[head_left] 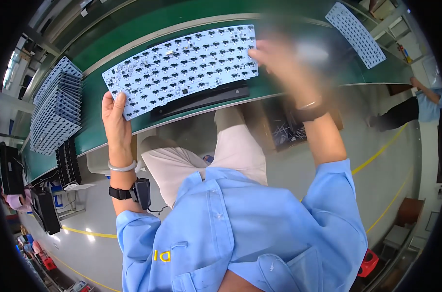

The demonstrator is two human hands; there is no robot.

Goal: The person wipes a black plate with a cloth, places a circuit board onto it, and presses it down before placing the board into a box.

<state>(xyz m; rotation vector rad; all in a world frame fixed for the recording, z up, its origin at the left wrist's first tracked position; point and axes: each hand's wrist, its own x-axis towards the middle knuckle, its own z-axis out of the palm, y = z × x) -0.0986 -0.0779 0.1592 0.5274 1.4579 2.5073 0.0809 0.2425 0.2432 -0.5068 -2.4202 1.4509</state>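
A long white keyboard circuit board (182, 68), dotted with rows of small dark parts, is held tilted above the green surface (133, 29), gripped at both ends.

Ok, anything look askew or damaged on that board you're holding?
Nothing stands out. The white keyboard circuit board looks whole, held at its ends by the left hand and the blurred right hand over the green conveyor belt.
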